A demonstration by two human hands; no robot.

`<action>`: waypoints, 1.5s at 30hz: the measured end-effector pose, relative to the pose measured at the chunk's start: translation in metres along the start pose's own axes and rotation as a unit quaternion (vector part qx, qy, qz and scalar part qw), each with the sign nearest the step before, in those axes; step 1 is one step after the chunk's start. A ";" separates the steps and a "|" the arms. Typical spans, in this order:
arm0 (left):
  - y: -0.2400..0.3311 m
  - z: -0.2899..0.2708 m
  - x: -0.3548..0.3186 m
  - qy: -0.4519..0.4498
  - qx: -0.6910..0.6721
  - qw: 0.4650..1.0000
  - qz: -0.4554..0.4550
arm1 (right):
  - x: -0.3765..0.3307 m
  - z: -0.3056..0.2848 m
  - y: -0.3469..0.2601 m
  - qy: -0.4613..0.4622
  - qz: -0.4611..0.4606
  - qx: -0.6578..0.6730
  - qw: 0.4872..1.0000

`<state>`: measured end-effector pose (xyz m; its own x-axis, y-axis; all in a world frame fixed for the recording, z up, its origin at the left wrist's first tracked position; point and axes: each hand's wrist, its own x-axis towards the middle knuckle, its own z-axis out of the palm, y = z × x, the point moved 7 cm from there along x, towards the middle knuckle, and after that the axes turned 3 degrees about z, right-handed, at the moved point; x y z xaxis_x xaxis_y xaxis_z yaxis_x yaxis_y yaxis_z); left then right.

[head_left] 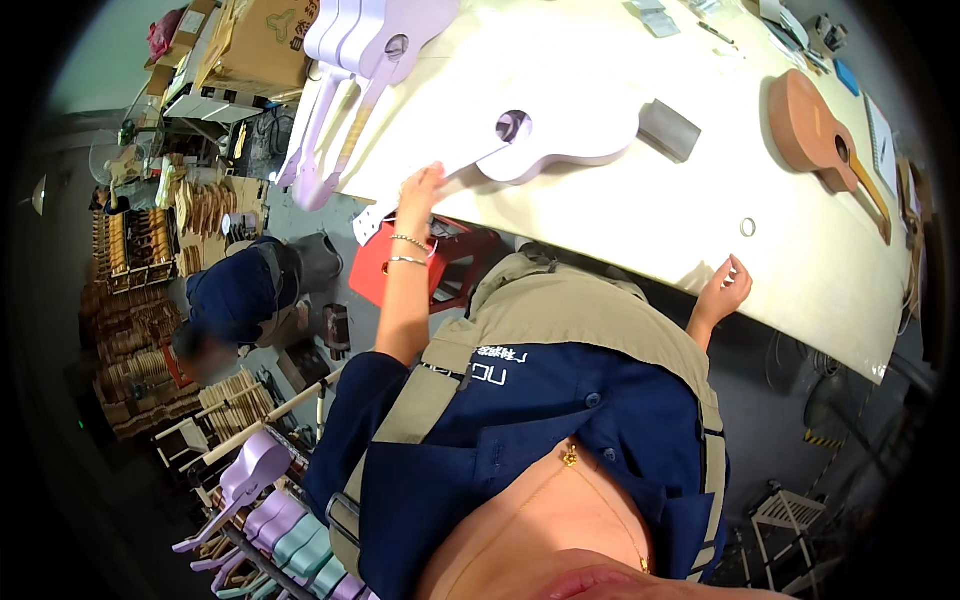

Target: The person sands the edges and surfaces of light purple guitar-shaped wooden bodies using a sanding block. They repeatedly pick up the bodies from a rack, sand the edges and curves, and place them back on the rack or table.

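Your gold necklace (570, 456) hangs nearest; beyond, a pale lilac ukulele (585, 135) lies on the table (620, 215), your left hand (418, 193) at its neck, right hand (723, 291) loosely curled, neither grip clear; you seem to be positioning it, so next steady the neck

Mid-table ukulele (580, 140): very pale lilac, near white under glare; stacked ukuleles (350, 35), upper left: deeper, even lilac; right-hand ukulele (800, 120): plain reddish brown, fretboard (872, 198) yellower brown
Tabletop (600, 215): cream; rectangular block (670, 130): dark grey; stool (375, 270): bright red
Wearer's shirt (560, 430): navy with white lettering; apron (560, 310): plain khaki; pendant (570, 456): gold
Racked instrument bodies (300, 545), lower left: lilac and mint green
Floor marking (823, 439): black-and-yellow stripes
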<state>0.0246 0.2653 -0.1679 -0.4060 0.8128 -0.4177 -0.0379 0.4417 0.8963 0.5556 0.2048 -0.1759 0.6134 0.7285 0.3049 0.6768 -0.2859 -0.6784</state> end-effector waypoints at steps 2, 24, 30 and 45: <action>0.057 -0.029 0.026 0.079 0.343 0.912 0.213 | -0.003 0.001 -0.013 -0.004 0.013 0.015 1.000; 0.172 -0.072 0.045 0.051 0.483 0.789 0.377 | -0.018 0.051 -0.125 -0.131 0.029 0.238 0.962; 0.161 -0.015 -0.033 -0.218 0.320 0.886 0.256 | 0.006 0.073 -0.202 -0.302 0.045 0.522 0.796; 0.169 0.045 -0.101 -0.287 0.442 0.801 0.284 | 0.004 0.038 -0.163 -0.212 0.110 0.602 0.762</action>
<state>0.1004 0.2748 0.0189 0.3680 0.9065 -0.2069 0.7680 -0.1709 0.6172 0.4324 0.2784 -0.0896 0.2986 0.9540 0.0255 -0.4447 0.1627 -0.8808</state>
